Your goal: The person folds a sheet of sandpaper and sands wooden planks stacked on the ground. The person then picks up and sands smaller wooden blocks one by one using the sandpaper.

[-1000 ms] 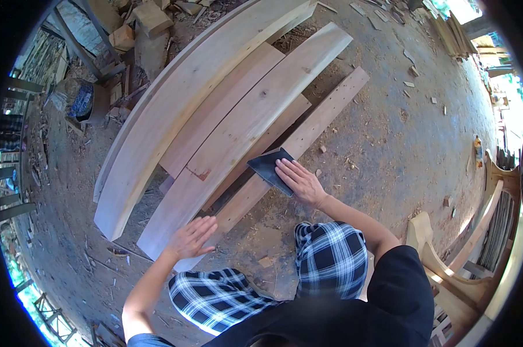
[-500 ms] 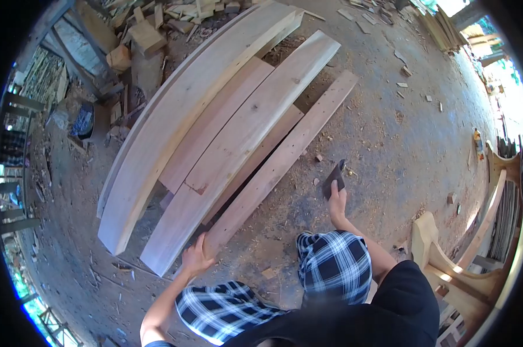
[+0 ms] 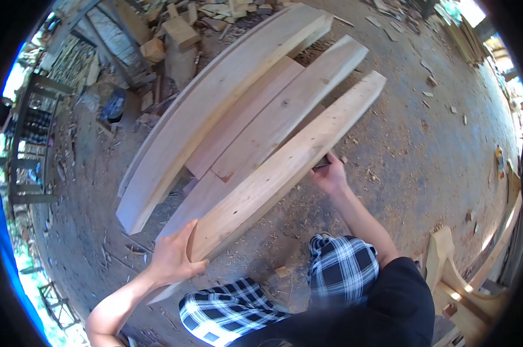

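Observation:
My left hand (image 3: pixel 177 251) is wrapped round the near end of a long, slightly curved wooden plank (image 3: pixel 267 179), which is lifted and tilted, its broad face up. Beside that plank's far half, my right hand (image 3: pixel 331 175) is closed on a dark, flat piece (image 3: pixel 321 165), mostly hidden by the fingers and the plank's edge. A second pale plank (image 3: pixel 284 104) lies just behind, partly covered by the raised one. Further left rests a thick curved beam (image 3: pixel 215 110) with another board along its outer side.
Wood offcuts (image 3: pixel 180 33) are heaped at the back left, near a dark blue bag (image 3: pixel 115 105). A carved wooden frame (image 3: pixel 443 260) stands at the lower right. Shavings and chips are scattered over the dirt floor (image 3: pixel 412 156).
My left hand has raised and turned the nearest plank, so its broad face shows. My right hand has moved from open floor to the plank's side, still holding the dark piece.

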A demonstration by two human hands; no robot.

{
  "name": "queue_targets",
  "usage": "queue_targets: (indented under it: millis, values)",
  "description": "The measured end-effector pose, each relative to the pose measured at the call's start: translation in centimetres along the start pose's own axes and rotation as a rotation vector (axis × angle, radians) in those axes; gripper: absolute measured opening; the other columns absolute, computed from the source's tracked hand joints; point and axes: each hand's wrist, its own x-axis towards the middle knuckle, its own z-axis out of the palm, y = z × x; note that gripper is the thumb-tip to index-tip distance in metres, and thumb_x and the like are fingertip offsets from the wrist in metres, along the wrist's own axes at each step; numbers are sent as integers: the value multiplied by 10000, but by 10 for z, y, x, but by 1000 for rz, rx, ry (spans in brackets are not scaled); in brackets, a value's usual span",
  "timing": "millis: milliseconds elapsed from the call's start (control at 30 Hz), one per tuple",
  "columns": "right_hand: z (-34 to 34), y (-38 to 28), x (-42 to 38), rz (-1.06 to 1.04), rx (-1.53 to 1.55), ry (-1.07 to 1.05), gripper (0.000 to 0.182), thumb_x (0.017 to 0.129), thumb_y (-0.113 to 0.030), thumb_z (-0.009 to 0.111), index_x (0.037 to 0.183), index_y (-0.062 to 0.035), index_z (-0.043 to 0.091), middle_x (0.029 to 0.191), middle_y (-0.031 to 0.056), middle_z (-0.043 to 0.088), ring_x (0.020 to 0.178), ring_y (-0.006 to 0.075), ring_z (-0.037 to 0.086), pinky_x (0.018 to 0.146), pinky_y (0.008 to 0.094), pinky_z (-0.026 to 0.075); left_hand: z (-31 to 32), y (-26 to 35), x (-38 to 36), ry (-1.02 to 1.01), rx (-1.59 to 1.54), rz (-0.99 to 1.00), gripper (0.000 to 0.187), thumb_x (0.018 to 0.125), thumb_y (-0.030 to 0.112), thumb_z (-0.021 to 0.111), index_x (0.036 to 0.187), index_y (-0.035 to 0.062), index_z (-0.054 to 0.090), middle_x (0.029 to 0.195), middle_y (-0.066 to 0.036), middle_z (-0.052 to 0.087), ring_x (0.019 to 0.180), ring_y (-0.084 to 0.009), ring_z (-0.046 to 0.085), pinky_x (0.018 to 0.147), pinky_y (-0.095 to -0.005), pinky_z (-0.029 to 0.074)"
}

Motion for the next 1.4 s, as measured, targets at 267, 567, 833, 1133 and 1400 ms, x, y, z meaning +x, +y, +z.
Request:
queue_targets:
  millis: [267,567,833,1133,1400]
  values:
    - [73,-19,-59,-114,-119,-102,412,1024,-378,387,1282,-84,519,1227,112,609,1064,274,610,820,421,545,-37,-20,-23,-11,-187,29,906,649,334,816,1383,-10,409,1226,-246,593,1118,-329,617,956,-394,483]
    - [153,-20,-21,-206,-527,-105,409,1032,-325,403,1296,-18,454,1185,157,609,1165,310,577,976,513,506,-54,-139,40,300,-167,162,656,825,301,715,1381,62,462,1354,-182,523,1246,-323,504,1071,-406,369]
    - [176,-63,65,-1663,-1906,-9,409,990,-214,477,1309,42,474,1284,205,537,1257,373,468,1058,397,391,54,-109,5,383,270,81,769,812,314,706,1464,104,357,1529,-174,279,1396,-376,279,1147,-508,235]
    - [172,134,-11,-1448,-2192,-1191,410,879,-106,495,1261,38,534,1368,213,498,1318,308,443,1130,407,333,46,-123,35,691,368,88,633,905,298,593,1467,112,369,1547,-179,250,1412,-393,243,1148,-520,204]
    - [203,-26,85,-619,-1653,-570,472,927,-196,530,1356,-6,480,1450,185,428,1331,304,428,1118,390,341,-22,-79,171,986,-136,170,469,980,300,507,1424,158,456,1499,-166,346,1358,-379,348,1117,-471,273]
